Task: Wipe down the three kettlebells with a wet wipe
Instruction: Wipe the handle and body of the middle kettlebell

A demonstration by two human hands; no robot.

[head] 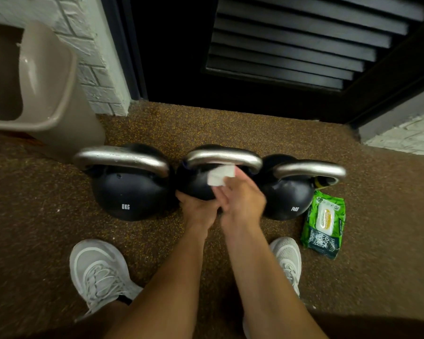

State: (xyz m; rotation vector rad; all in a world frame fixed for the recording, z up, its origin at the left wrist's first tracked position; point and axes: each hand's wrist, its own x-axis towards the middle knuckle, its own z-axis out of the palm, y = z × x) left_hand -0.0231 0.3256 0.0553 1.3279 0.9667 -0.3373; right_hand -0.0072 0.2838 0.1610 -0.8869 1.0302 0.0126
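Observation:
Three black kettlebells with silver handles stand in a row on the speckled floor: the left kettlebell (130,189) marked 8KG, the middle kettlebell (196,182), and the right kettlebell (289,194). My right hand (242,199) holds a folded white wet wipe (219,176) against the middle kettlebell's body, just under its handle (223,155). My left hand (197,209) rests against the lower front of the same kettlebell, its fingers curved round the ball.
A green pack of wet wipes (324,223) lies on the floor right of the kettlebells. A beige bin (44,94) stands at the left by a white brick wall. A dark louvred door (291,45) is behind. My white shoes (98,272) are planted below.

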